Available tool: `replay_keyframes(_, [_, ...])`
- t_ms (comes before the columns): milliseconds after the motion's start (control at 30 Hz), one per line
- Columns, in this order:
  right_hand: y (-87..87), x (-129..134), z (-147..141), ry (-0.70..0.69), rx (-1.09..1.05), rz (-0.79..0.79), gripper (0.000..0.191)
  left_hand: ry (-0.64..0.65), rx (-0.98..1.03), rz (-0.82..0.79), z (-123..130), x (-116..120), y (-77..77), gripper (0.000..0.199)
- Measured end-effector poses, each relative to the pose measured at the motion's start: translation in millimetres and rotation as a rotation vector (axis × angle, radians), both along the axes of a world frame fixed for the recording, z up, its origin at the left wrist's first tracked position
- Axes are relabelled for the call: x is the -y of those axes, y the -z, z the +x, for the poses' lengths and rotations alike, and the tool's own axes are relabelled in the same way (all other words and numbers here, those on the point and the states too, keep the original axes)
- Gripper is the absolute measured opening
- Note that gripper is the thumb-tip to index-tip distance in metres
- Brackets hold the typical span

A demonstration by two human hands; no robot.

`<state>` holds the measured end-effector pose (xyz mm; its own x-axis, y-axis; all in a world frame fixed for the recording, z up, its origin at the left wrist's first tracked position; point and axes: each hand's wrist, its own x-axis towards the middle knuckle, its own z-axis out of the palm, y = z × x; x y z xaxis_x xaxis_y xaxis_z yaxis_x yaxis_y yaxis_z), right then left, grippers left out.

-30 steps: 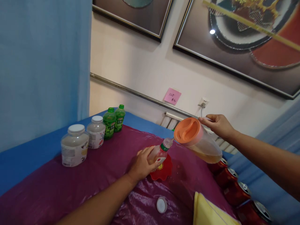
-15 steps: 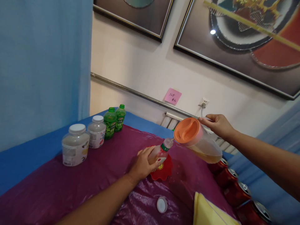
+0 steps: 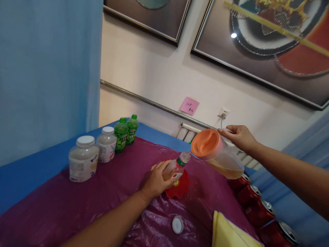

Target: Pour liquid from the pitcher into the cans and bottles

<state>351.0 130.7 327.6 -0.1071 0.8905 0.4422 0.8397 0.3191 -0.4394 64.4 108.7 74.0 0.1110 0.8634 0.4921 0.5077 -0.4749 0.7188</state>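
Observation:
My left hand (image 3: 156, 180) is wrapped around a small clear bottle (image 3: 175, 169) with a green neck band, over a red scalloped mat (image 3: 182, 188). The bottle tilts to the right and its mouth is uncapped. My right hand (image 3: 239, 138) grips the handle of a clear pitcher (image 3: 226, 164) with an orange lid (image 3: 205, 143). That pitcher lies tipped to the left, pale yellow liquid along its lower side, its lid edge at the bottle's mouth. A white cap (image 3: 177, 224) lies on the purple sheet in front.
Two white-lidded jars (image 3: 83, 159) and two green bottles (image 3: 121, 135) line the table's left side. Several red cans (image 3: 259, 211) stand along the right edge, by a folded yellow cloth (image 3: 231, 231). A blue curtain (image 3: 48, 75) hangs at left; a metal rail (image 3: 144, 99) crosses the wall.

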Motion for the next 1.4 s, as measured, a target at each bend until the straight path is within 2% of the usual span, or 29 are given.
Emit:
replay_keyframes(533, [-0.1, 0.8, 0.2, -0.003, 0.0, -0.031, 0.06, 0.003, 0.003, -0.017, 0.5, 2.4, -3.6, 0.065])
replay_keyframes(1400, [0.8, 4.0, -4.6, -0.013, 0.05, 0.008, 0.063, 0.012, -0.001, -0.022, 0.4, 4.6, -6.7, 0.063])
